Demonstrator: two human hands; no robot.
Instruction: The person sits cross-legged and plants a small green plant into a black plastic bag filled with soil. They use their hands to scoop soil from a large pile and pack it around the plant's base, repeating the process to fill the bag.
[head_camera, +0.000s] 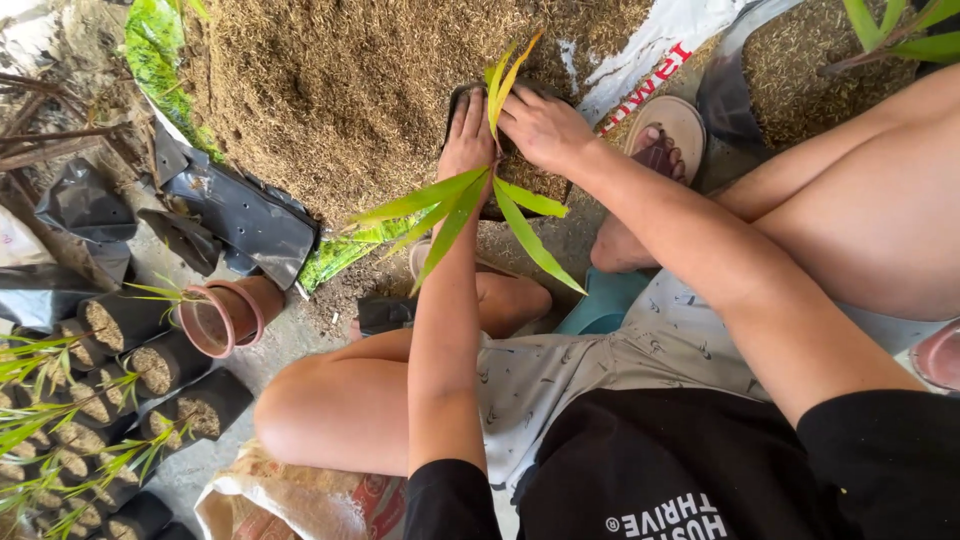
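Fingers of both hands are down in the mouth of a black grow bag (470, 95), and this is the packing stage by the look of it. Left hand (466, 135) lies flat, fingers stretched out together and pressing on the husk fill, gripping nothing. Right hand (543, 127) sits just beside it, fingers curled down around the base of the seedling (500, 85), though whether they actually pinch the stem or only firm the fill against it, I cannot tell from up here. That seedling stands in the bag, yellow-green leaves rising between the two hands and longer green blades (455, 210) fanning out over the left forearm. Bag rests against the foot of a big heap of rice husk (340, 90), between the person's knees.

Off to the left stands a terracotta pot (215, 320), empty black bags (240, 215) lie flat by the heap, and a row of filled bags with seedlings (110, 400) runs down the edge.

My read: plant is set, fill is being pressed. What comes next calls for even pressure around the stem, keeping it upright and clear of those leaves, not crushing them.
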